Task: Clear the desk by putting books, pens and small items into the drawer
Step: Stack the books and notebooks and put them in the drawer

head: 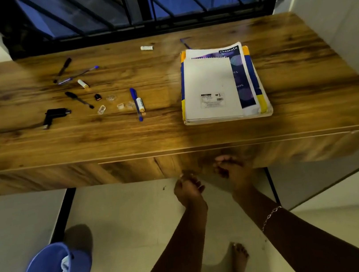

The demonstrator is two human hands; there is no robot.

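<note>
— Both hands are down at the front of the desk, yes? How do they stand?

— Left hand [188,189] hangs just under the lower edge of the drawer front [223,156], fingers curled loosely inward, nothing in it that I can make out. Right hand [228,165] is up against the same lower edge, fingers bent as if hooked beneath it; whether they truly grip the panel I cannot tell, since it is dim and blurred there. A thin chain bracelet [270,215] sits on the right forearm.

— And the drawer?

— Closed, its face flush with the wooden desk [301,52].

— Where are the books?

— One stack of books [222,85] lies on the right half of the top, a white spiral pad uppermost, a purple "classmate" notebook under it, a yellow and blue cover lowest.

— Pens and small things?

— Scattered on the left half, well apart from the stack. A blue pen [135,104] lies beside a white marker [140,104], touching or nearly so. Farther left are a black screwdriver [78,99], a black angled adapter [55,116], several small clear plastic bits [101,109], a second white marker [83,83], and crossed pens [76,74]. Another white tube [146,47] rests near the back edge.

— Anything below?

— A blue bucket [54,271] on the pale floor to the left, and a bare foot [240,259].
</note>
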